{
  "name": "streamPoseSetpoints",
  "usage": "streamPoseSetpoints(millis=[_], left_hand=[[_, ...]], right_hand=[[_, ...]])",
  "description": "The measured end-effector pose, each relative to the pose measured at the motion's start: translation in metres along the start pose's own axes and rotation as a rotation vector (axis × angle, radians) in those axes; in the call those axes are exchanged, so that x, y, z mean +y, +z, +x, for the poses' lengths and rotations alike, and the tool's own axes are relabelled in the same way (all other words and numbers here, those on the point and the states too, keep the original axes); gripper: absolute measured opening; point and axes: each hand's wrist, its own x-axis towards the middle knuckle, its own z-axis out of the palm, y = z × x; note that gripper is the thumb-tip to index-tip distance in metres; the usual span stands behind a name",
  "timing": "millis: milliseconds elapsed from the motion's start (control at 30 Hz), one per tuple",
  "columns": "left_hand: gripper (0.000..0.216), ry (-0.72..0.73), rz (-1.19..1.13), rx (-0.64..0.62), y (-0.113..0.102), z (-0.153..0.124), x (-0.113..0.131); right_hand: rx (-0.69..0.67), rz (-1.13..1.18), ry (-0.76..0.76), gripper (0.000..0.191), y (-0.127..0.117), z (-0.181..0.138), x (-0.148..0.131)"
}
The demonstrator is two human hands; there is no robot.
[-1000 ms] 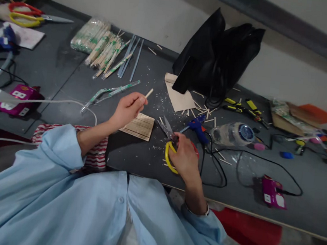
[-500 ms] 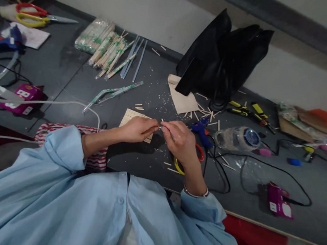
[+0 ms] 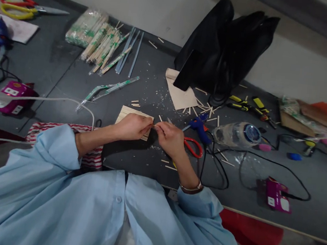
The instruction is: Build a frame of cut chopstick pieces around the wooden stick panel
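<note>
place: craft workshop | dark worktable [image 3: 55,62] | blue glue gun [image 3: 200,128] | scissors [image 3: 33,9] | plastic-wrapped sticks [image 3: 102,48]

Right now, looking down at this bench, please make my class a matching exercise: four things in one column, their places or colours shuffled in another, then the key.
Things
1. Stick panel
2. Bottle
3. Cloth
4. Nearer scissors

Places or colours
A. red and white stripes
B. red handle loop showing beside the right hand
C. partly hidden by the left hand
D. clear, with a blue top

Right pairs: 1-C, 2-D, 3-A, 4-B
</note>
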Motion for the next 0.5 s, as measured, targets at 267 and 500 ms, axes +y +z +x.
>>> streamPoseSetpoints(millis=[267,500], left_hand=[[0.019,-0.071,0.071,0.012,0.004,-0.001,0.004],[0.024,-0.157,-0.884,0.145,0.005,0.005,-0.007]], right_hand=[[0.114,-0.098,0.114,0.029,0.011,-0.003,-0.004],[0.279,0.174,0.091,0.028,-0.007,0.003,0.008]])
